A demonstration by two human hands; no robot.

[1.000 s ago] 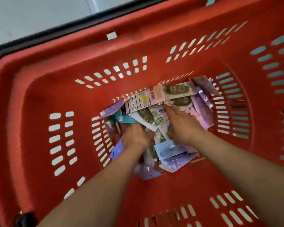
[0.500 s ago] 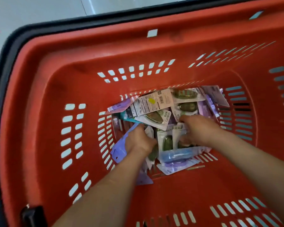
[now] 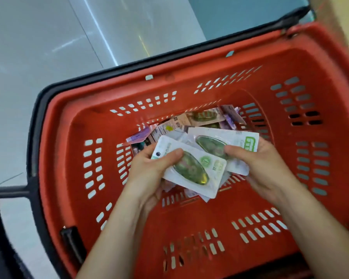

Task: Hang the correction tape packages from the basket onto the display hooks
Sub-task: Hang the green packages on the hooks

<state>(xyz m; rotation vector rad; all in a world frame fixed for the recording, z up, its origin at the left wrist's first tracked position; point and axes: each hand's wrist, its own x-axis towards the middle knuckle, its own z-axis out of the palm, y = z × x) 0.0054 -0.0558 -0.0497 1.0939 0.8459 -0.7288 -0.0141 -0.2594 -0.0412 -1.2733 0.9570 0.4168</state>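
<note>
Red plastic basket fills the frame, standing on a grey floor that shows at upper left. At centre, a person's left hand grips a white package with a green tape unit under its blister, thumb clamped on the face and fingers curled beneath. At centre right, the right hand pinches a 2nd package of the same kind, thumb on top and fingers under it. The 2 packages overlap, with the left hand's on top, and both are held above the basket's bottom. Behind them, toward upper centre, a pile of more packages, some purple, lies in the basket. No display hooks are in view. By this evidence the job is far from finished: 2 packages are picked, none is seen hung, and the pile waits its turn.
</note>
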